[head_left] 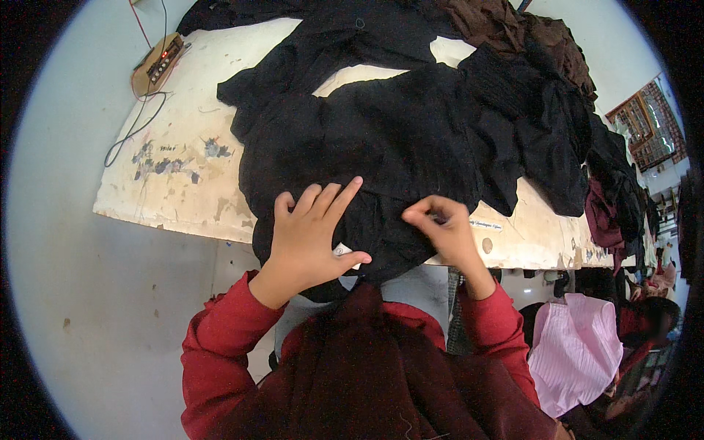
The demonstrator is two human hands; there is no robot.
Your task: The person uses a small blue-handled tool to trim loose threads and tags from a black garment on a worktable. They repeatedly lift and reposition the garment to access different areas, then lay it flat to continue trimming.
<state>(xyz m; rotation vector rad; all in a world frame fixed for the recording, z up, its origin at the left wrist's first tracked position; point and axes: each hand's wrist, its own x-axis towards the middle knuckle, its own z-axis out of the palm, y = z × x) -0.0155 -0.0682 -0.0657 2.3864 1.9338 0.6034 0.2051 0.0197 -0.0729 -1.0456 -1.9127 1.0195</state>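
A heap of black garments lies across a worn white table. My left hand rests flat on the near edge of the black cloth, fingers spread, with a small white tag showing by the thumb. My right hand pinches a fold of the same black fabric between thumb and fingertips, close to the table's front edge. Both my sleeves are red.
Brown garments pile at the table's far right. A small wooden box with switches and cables sits at the far left corner. A pink cloth and dark red clothes lie to my right. Grey floor spreads on the left.
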